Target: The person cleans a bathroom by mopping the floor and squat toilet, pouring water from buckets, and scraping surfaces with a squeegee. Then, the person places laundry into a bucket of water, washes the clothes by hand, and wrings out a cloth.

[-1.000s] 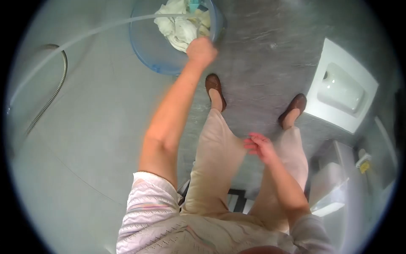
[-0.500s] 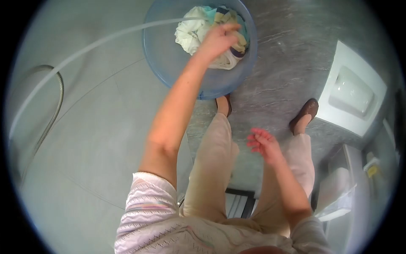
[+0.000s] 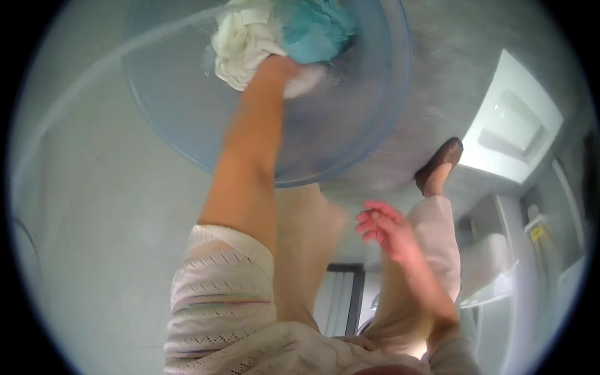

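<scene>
My left hand (image 3: 282,65) reaches down into a large blue translucent basin (image 3: 194,128). It touches white cloth (image 3: 240,50) there, and its fingers are hidden among the folds. A paler, blurred piece of white cloth (image 3: 305,80) lies just beside the hand. Bunched turquoise cloth (image 3: 317,31) is heaped to the right of the white one. A pale hose (image 3: 134,42) arcs in from the left, its end at the white cloth. My right hand (image 3: 386,232) hangs in the air above my right leg, holding nothing, with loosely bent fingers apart.
The basin stands on the grey floor in front of my legs. A brown shoe (image 3: 440,164) is on my right foot. Farther right is a white fixture (image 3: 515,122) set in the floor. Shelving with a white container (image 3: 487,269) stands at the lower right.
My left hand has moved from the beige and navy cloth, now out of sight, to the white cloth. The basin looks larger and nearer. My right hand has barely shifted.
</scene>
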The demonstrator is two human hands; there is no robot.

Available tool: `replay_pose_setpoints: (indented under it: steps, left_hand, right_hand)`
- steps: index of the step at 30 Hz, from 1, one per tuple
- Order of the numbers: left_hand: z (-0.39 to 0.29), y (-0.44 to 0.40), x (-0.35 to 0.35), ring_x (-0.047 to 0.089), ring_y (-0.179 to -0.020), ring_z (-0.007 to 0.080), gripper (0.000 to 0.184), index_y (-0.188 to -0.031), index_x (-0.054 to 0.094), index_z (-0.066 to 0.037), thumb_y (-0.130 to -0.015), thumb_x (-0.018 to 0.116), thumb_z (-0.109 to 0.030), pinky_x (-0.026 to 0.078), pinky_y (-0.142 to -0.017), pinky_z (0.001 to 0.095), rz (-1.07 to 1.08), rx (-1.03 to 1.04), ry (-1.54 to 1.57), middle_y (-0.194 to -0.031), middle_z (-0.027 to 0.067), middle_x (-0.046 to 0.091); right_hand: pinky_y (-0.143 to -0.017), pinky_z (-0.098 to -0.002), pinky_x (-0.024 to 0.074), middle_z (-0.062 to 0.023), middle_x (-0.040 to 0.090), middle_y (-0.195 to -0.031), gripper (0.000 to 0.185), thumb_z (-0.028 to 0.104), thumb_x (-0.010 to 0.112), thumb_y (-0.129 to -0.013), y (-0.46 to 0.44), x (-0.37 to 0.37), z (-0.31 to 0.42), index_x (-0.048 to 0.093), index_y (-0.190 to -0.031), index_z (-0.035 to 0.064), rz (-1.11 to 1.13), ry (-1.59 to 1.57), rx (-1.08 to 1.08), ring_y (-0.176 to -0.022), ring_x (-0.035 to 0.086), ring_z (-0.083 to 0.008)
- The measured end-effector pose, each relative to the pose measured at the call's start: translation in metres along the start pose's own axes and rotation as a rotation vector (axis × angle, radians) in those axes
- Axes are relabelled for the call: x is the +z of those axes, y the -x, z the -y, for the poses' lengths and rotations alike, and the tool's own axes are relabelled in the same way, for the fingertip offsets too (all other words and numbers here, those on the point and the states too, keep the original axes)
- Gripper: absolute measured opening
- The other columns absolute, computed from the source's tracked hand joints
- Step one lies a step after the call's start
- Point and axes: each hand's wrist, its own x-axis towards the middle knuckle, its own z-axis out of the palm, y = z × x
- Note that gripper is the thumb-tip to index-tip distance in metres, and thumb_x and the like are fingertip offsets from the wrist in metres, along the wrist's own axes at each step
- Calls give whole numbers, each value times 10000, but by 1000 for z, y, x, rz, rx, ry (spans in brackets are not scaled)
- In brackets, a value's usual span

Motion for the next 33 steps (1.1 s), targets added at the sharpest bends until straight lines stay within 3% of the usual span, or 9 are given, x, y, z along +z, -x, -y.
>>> replay_pose_setpoints:
  steps: [6,8,11,16,19,21,26,28,33]
  left_hand:
    - [-4,16,-42,469,-1083,278,700,-1206,444,-67,-672,624,-484,400,-881,404,354,-99,18,-1289,180,365]
    - [-79,78,-109,436,-1118,297,627,-1169,494,-106,-647,669,-408,414,-867,404,220,-224,51,-1307,148,360]
    - [-110,95,-103,419,-1139,300,627,-1187,486,-134,-659,647,-432,423,-858,388,-456,105,-154,-1320,138,350]
    - [-96,15,-66,453,-1117,272,555,-1184,492,-117,-711,587,-391,412,-872,382,-72,4,-527,-1264,107,431]
    - [-88,6,-58,482,-1043,257,467,-1131,527,-140,-704,602,-313,404,-852,397,-292,-65,-358,-1126,81,516]
    - [-93,26,-91,592,-831,240,314,-988,615,-84,-722,599,-249,462,-718,348,-336,20,-446,-889,96,629]
    - [-107,161,-160,583,-739,183,294,-905,598,-36,-717,582,-261,446,-527,315,-415,-280,815,-780,80,608]
    - [-121,214,-197,561,-677,134,368,-998,564,-35,-741,573,-299,423,-454,264,-461,-354,832,-809,63,584]
    - [-123,226,-203,555,-923,275,602,-1295,306,-131,-783,512,-372,452,-748,363,-450,-252,411,-1066,157,539]
  right_hand:
    - [-622,-264,480,-87,596,-946,260,124,486,-871,-5,11,-2,493,-1122,56,53,-43,-53,-801,606,-190]
    - [-622,-263,479,-82,597,-947,258,128,487,-872,-5,14,-6,495,-1120,58,78,-45,-30,-802,606,-190]
    - [-619,-258,475,-76,597,-948,251,132,486,-873,-1,14,-4,501,-1114,64,94,-34,-24,-799,604,-185]
    - [-631,-256,465,-73,596,-942,253,138,489,-872,9,9,7,507,-1115,73,78,-55,-40,-801,598,-175]
    - [-638,-257,461,-71,597,-937,255,143,493,-869,13,3,5,507,-1113,73,92,-63,-42,-801,596,-172]
    - [-637,-260,459,-71,597,-935,254,148,495,-868,13,8,1,508,-1109,70,114,-69,-48,-798,595,-170]
    - [-625,-270,456,-71,598,-929,251,159,495,-865,17,8,4,509,-1096,61,151,-39,-79,-792,596,-170]
    - [-623,-274,456,-71,599,-926,253,159,495,-863,22,13,10,506,-1097,62,180,-36,-87,-790,597,-171]
    - [-618,-275,460,-68,600,-921,258,155,505,-858,25,13,18,500,-1102,69,210,-58,-102,-787,598,-174]
